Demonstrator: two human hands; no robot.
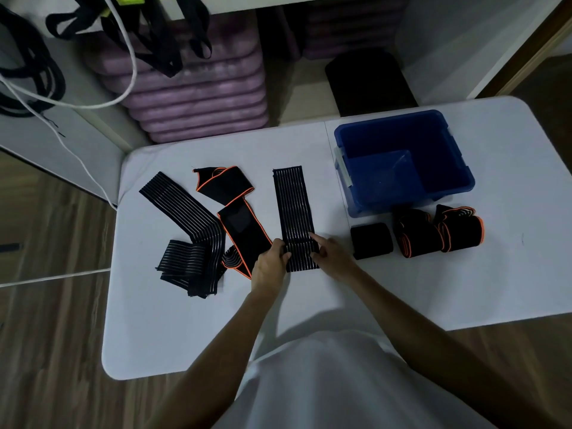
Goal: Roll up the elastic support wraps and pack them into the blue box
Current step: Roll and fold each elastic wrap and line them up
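A: Hands first. What's the left hand (270, 254) doing?

B: It grips the near left edge of the striped wrap (295, 212), fingers curled over the edge. Right hand (328, 252) is on the near right edge, index finger stretched out along the side of the wrap, the other fingers bent onto the fabric. Looks like a pinch, thumb is hidden so not fully sure.

A: Wrap position?

B: Flat on the white table (402, 289), centre, running from 6 to 12 o'clock. Far end lies straight; the near end between the hands looks doubled over.

A: Blue box (433, 181)?

B: At 2 o'clock from the hands, open, nothing visible inside. Just beside the wrap's far right side, not touching.

A: Anything rolled?

B: Three rolls in a row at 6 o'clock of the box, on the table: a plain black roll (371, 240), then two orange-edged rolls (414, 232) and (461, 229); those two touch each other.

A: Unrolled ones?

B: At 9 to 10 o'clock of the hands: an orange-edged wrap (238, 209) lying folded and loose, touching the left hand's side, and a second striped wrap (185, 212) bent and bunched at its near end.

A: Background?

B: Stacked purple mats (198, 97) at 12 o'clock on the floor, black straps (161, 41) and a white cord (130, 57) at 11.
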